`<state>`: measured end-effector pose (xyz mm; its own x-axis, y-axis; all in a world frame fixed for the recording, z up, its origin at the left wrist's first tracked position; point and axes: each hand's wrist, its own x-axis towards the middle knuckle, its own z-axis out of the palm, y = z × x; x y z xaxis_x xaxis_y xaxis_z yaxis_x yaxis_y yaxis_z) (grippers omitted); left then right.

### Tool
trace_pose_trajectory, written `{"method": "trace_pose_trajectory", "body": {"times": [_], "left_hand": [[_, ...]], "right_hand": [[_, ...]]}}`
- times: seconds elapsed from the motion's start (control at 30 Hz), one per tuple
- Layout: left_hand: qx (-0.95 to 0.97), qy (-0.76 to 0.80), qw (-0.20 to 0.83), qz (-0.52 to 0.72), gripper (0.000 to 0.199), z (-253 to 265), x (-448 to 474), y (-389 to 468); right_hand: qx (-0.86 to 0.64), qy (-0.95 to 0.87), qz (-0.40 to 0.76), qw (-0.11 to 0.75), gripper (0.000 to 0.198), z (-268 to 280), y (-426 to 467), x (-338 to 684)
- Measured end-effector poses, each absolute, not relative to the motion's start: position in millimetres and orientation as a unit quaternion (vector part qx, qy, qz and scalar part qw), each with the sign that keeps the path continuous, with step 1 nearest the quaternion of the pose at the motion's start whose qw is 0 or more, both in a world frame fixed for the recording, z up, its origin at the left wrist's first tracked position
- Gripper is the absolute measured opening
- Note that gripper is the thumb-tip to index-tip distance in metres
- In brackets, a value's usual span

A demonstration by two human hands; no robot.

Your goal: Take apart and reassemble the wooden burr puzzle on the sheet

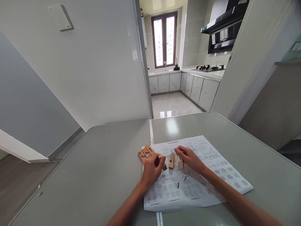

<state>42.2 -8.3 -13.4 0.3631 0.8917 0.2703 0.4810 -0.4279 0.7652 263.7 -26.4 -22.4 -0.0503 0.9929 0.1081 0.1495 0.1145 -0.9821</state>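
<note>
My left hand (151,169) is closed, thumb and fingers pinching a small wooden puzzle piece (165,167) with a dark mark at its end. The fingers cover much of that piece. To the right, a notched wooden block (171,161) lies by itself on the printed instruction sheet (197,191), between both hands. My right hand (188,157) has its fingers on another notched wooden piece (181,164), whose lower end touches the sheet or hovers just over it. Flat wooden pieces with cut-out holes (144,153) lie side by side beyond my left hand, at the sheet's upper left corner.
The grey table (113,175) has a pale seam (151,131) running through its middle. A small greenish bit (39,194) lies near its left edge. Past the far edge are a white wall (98,62) and a doorway into a kitchen with cabinets (191,86).
</note>
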Motion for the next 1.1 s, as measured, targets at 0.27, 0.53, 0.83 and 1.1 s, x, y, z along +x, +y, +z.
{"method": "trace_pose_trajectory", "body": {"times": [0.27, 0.53, 0.83, 1.1], "left_hand": [[0.804, 0.458, 0.255, 0.281, 0.041, -20, 43, -9], [0.81, 0.468, 0.229, 0.267, 0.034, -26, 43, -9], [0.824, 0.464, 0.2, 0.257, 0.04, -21, 43, -12], [0.834, 0.475, 0.175, 0.219, 0.049, -23, 46, -11]], "right_hand": [[-0.57, -0.641, 0.294, 0.422, 0.048, -37, -23, 261], [-0.616, -0.677, 0.216, 0.339, 0.044, -44, -22, 261], [-0.644, -0.68, 0.153, 0.314, 0.038, -42, -27, 258], [-0.658, -0.684, 0.099, 0.299, 0.035, -51, -24, 254]]}}
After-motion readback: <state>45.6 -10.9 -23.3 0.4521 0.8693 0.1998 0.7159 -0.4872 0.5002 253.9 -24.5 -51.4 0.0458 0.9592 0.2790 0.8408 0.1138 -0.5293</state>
